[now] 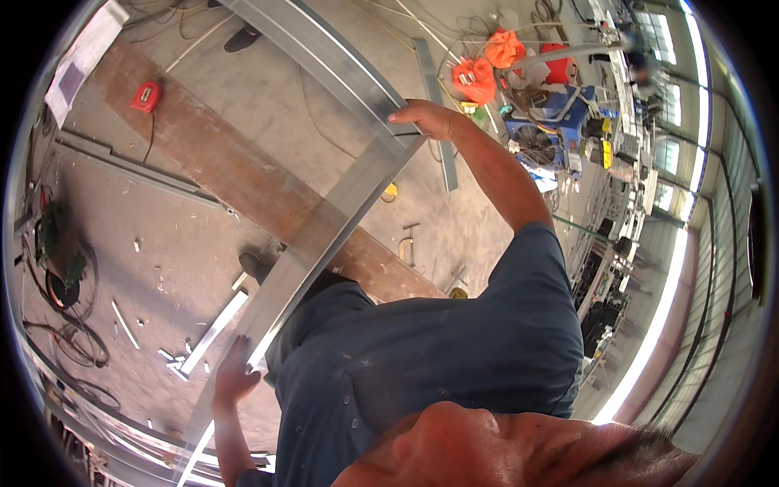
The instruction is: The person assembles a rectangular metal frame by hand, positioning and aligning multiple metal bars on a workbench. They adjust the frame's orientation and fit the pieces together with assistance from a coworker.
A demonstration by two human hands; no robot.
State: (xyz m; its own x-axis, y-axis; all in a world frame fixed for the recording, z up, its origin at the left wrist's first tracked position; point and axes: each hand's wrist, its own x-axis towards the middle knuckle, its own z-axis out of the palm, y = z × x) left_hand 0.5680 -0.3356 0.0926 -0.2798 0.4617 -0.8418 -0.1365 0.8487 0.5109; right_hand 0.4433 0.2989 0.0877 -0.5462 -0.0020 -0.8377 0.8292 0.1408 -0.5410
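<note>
A long grey metal channel [324,219] runs diagonally in front of my body, from the lower left up to the centre. At its far end it meets a second metal channel [324,57], which extends toward the upper left, and the two form a corner. My right hand [428,119] is closed on this corner, thumb lying over the upper face. Lower down, my left hand [235,375] grips the edge of the first channel; some of its fingers are hidden. Beneath the channel lies a wide rusty brown steel plank [235,162].
On the plank sits a red tape measure [147,96], near a paper sheet [85,61]. Metal offcuts [213,334] and a clamp-like tool [407,245] lie on the floor. Orange bags [474,79] and a blue cart [560,118] stand at the right; cables [81,341] coil at left.
</note>
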